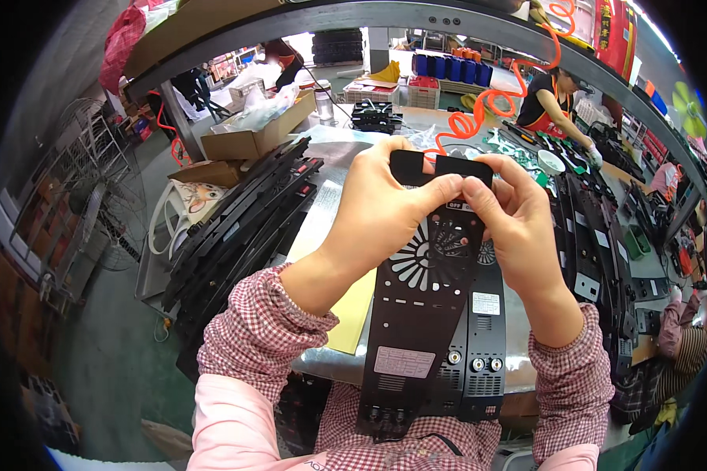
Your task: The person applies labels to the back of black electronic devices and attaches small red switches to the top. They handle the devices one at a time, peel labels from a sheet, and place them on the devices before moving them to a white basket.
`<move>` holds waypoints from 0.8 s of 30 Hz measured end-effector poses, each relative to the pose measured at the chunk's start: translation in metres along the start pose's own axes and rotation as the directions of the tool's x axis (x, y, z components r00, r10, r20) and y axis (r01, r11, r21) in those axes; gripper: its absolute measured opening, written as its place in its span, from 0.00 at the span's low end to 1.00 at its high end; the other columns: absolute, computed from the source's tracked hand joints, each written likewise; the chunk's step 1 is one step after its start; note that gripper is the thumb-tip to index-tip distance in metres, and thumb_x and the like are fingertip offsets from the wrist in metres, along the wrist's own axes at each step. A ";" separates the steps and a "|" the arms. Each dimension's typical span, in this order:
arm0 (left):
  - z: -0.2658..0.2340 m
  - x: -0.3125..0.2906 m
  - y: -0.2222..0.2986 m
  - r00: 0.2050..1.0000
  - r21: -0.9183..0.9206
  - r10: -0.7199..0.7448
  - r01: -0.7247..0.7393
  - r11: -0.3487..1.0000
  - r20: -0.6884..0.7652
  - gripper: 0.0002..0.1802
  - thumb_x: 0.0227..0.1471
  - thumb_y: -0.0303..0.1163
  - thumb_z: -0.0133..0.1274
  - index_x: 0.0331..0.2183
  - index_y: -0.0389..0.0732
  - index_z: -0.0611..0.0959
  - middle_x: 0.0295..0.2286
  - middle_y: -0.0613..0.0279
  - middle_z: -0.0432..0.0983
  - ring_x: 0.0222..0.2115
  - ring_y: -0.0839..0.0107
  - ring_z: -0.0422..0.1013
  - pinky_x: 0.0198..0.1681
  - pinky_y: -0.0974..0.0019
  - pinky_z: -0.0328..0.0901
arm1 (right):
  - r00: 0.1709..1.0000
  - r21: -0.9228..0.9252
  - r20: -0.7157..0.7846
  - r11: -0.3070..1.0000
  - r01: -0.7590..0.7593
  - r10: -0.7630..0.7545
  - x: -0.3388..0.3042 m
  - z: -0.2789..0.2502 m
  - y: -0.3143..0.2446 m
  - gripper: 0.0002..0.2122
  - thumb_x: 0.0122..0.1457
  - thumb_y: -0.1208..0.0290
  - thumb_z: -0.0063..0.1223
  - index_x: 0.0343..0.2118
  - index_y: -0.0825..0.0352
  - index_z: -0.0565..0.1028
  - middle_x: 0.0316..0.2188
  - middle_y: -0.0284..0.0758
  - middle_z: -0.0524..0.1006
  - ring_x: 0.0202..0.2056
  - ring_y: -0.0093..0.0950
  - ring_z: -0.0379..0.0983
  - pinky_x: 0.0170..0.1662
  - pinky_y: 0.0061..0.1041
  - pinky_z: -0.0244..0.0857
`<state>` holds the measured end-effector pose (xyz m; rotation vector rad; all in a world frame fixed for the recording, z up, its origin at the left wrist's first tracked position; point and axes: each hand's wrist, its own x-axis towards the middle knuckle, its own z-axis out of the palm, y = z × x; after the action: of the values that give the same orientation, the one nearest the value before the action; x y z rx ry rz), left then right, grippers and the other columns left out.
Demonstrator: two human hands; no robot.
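A long black metal panel (411,323) is held up in front of me, its lower end near my lap. Cut into it is a round fan grille, and a pale label sits lower down. My left hand (389,200) grips the upper left edge, thumb pressed on the front face. At the upper right corner my right hand (518,224) is closed on the same panel, its thumb tip beside the left one. Whether the fingers behind pinch a smaller part is hidden. Partly behind it on the metal table lies another black panel (485,337) with round silver sockets and a label.
Stacked black panels (243,228) lean at my left, beside an open cardboard box (263,125). More black panels (593,243) stand at right. A yellow sheet (353,314) lies under my left arm. An orange coiled hose (491,102) hangs ahead. Co-workers (554,110) sit at the right.
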<state>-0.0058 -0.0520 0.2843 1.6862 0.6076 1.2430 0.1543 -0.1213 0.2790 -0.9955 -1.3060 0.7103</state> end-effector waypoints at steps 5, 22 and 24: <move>0.004 0.008 -0.030 1.000 -0.194 -0.029 0.030 0.981 0.009 0.21 0.50 0.31 0.66 0.42 0.36 0.73 0.29 0.61 0.79 0.25 0.77 0.75 0.27 0.74 0.69 | 1.000 -0.084 0.004 0.996 0.019 -0.018 0.016 -0.006 0.020 0.14 0.62 0.70 0.57 0.48 0.69 0.73 0.24 0.28 0.77 0.25 0.13 0.69 0.26 0.14 0.61; 0.008 0.022 -0.283 0.995 0.836 -0.031 -0.066 0.544 0.098 0.29 0.51 0.37 0.59 0.53 0.36 0.75 0.53 0.43 0.68 0.57 0.48 0.63 0.59 0.50 0.59 | 0.902 -0.867 -0.418 0.250 -0.432 0.108 -0.043 -0.255 0.299 0.27 0.55 0.63 0.60 0.59 0.58 0.68 0.44 0.43 0.74 0.47 0.43 0.73 0.47 0.40 0.69; 0.036 0.031 -0.304 0.966 0.740 -0.095 -0.121 0.661 0.242 0.27 0.54 0.41 0.56 0.52 0.37 0.76 0.49 0.46 0.72 0.53 0.50 0.67 0.56 0.49 0.61 | 0.879 -0.861 -0.458 0.179 -0.477 0.135 -0.030 -0.241 0.307 0.26 0.55 0.63 0.61 0.57 0.58 0.68 0.42 0.42 0.74 0.46 0.43 0.73 0.46 0.40 0.69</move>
<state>0.0775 0.0959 0.0277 2.4995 1.0421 0.7639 0.4188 -0.0613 -0.0033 -2.3896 -1.2190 -0.1282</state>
